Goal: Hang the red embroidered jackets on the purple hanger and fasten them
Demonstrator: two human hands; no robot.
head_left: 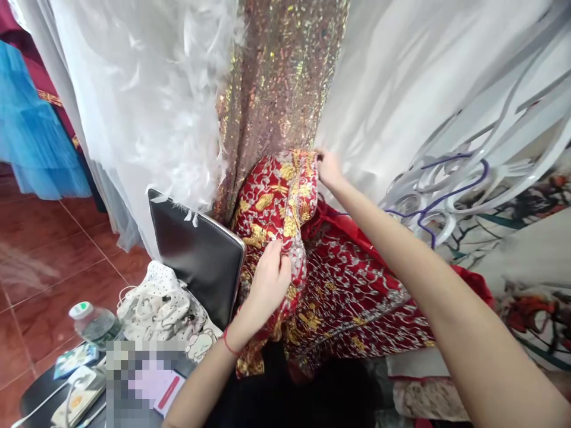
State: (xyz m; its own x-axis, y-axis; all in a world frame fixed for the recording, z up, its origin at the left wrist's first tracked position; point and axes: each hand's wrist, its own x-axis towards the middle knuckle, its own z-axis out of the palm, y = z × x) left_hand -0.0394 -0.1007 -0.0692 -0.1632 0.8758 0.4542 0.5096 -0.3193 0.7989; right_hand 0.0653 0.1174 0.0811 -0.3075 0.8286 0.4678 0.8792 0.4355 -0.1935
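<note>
A red garment (352, 285) with gold and silver embroidery spreads across my lap and to the right. My left hand (273, 272), with a red string on its wrist, pinches the edge of the garment's embroidered band. Farther up, my right hand (329, 169) grips the top end of that same band, so a stretch of it lies between the two hands. Part of the right hand's fingers is hidden behind the cloth. Just beyond the hands hangs a sequined gold-pink fabric (285, 77), touching the red garment's upper edge.
White feathered gown (156, 89) hangs at left, beside a black chair back (196, 249). On the seat are a dotted cloth (156, 303), a water bottle (93, 324) and a phone (169, 392). White curled metalwork (446, 202) with a purple hanger (484, 169) stands at right.
</note>
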